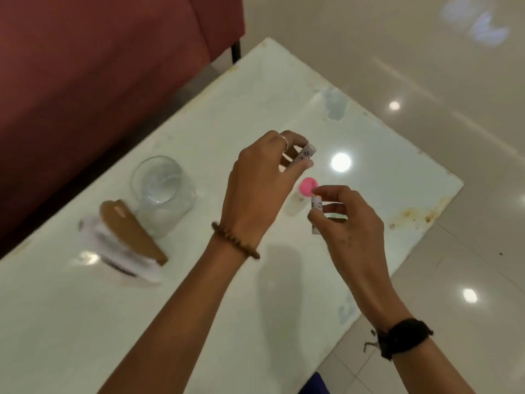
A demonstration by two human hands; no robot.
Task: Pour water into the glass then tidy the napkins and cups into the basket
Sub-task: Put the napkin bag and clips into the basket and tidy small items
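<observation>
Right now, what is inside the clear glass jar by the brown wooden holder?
The clear glass jar shows clear water part way up and nothing else. Its base is blurred, and the brown wooden holder covers its lower left side.

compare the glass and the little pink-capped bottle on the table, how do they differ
The glass is wide, clear and open-topped; the bottle is narrow, whitish and shut with a pink cap. The glass stands left, against a brown holder, clear of both hands; the bottle stands between the left hand and right hand, partly hidden by them. Both stand upright on the white table.
</observation>
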